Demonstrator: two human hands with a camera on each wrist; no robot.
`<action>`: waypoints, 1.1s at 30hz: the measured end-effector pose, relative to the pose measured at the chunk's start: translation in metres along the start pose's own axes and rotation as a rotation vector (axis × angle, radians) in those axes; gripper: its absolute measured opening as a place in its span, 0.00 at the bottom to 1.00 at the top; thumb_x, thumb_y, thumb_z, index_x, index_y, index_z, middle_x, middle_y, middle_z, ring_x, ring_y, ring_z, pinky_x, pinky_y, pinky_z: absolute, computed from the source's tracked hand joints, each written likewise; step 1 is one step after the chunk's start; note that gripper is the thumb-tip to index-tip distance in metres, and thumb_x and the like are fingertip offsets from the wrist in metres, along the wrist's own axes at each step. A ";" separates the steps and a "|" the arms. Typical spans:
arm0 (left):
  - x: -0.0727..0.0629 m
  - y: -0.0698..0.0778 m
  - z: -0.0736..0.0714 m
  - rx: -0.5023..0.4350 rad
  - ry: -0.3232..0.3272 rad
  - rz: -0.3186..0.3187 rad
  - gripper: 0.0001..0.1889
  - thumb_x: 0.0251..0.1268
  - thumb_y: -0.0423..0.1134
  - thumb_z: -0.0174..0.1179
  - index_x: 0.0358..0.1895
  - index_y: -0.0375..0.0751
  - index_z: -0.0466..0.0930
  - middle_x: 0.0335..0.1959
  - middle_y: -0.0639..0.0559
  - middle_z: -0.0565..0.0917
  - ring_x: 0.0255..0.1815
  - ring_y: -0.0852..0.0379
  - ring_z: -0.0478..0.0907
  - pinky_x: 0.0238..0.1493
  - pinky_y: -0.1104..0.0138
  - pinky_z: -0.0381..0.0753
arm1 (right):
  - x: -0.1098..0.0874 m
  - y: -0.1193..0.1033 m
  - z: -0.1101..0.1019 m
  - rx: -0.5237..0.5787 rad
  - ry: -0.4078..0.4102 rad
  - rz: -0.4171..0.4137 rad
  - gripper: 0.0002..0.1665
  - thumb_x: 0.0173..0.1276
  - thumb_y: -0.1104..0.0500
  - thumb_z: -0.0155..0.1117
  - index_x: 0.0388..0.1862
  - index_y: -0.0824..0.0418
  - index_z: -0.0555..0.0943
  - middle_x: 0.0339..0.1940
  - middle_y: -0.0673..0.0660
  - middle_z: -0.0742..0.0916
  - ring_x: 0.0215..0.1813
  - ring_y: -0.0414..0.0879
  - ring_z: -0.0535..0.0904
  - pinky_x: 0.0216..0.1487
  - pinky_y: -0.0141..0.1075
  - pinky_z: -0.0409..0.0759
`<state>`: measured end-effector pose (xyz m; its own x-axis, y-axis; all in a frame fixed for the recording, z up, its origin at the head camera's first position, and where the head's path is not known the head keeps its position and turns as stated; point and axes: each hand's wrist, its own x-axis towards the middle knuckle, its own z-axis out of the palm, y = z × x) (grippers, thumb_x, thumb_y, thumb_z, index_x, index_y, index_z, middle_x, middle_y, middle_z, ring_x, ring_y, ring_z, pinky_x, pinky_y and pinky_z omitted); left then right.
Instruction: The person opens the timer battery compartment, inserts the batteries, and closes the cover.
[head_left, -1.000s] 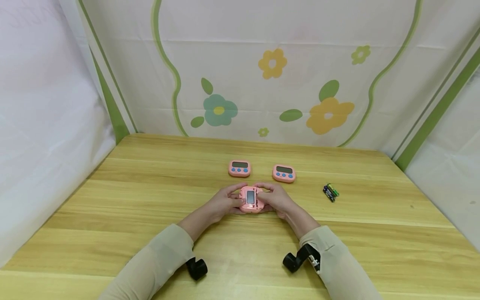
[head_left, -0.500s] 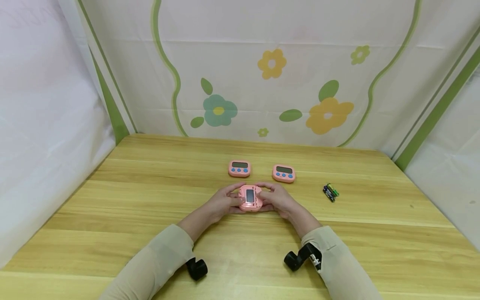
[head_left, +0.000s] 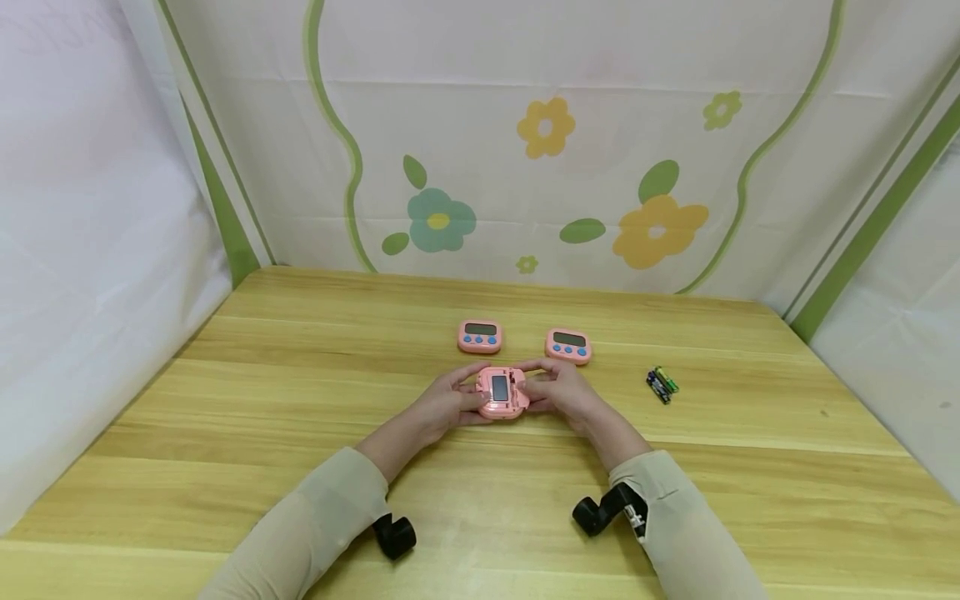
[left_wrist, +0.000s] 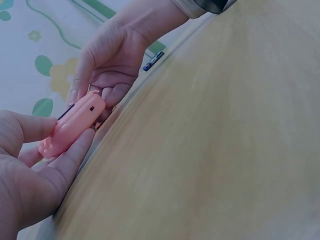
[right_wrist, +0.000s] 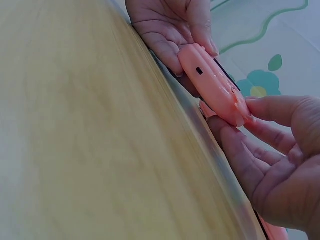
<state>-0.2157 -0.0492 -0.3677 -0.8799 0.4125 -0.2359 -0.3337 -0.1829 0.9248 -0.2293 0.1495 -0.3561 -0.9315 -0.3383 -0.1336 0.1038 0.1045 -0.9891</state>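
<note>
A pink digital timer (head_left: 500, 387) is held above the wooden table, with a grey rectangle on its upward face. My left hand (head_left: 442, 400) grips its left side, thumb on top and fingers underneath. At the other end, my right hand (head_left: 566, 392) pinches a thin pink battery cover (right_wrist: 240, 109) between thumb and fingers. That cover stands partly away from the timer's body, and a dark slot shows beside it in the head view. In the left wrist view the timer (left_wrist: 72, 125) appears edge-on, with a small dark hole in its side.
Two more pink timers with blue buttons, one at left (head_left: 480, 337) and one at right (head_left: 568, 346), lie behind the hands. Small batteries (head_left: 662, 385) lie together to the right on the table (head_left: 300, 375). A flowered cloth (head_left: 487, 150) hangs behind.
My right hand has shifted slightly right and the battery cover has come partly away from the timer, showing the dark slot. The left hand keeps its grip; the timer has moved slightly away from me.
</note>
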 end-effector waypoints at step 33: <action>-0.002 0.000 -0.003 -0.017 -0.009 0.013 0.30 0.58 0.23 0.48 0.65 0.42 0.54 0.53 0.34 0.67 0.41 0.48 0.74 0.41 0.59 0.76 | -0.005 -0.009 -0.031 0.164 0.157 0.011 0.20 0.65 0.70 0.44 0.56 0.77 0.62 0.37 0.62 0.78 0.34 0.45 0.79 0.46 0.41 0.73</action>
<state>-0.2145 -0.0526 -0.3684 -0.8813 0.4178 -0.2208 -0.3278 -0.2039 0.9225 -0.2364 0.1794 -0.3443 -0.9716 -0.1868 -0.1455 0.1574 -0.0503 -0.9863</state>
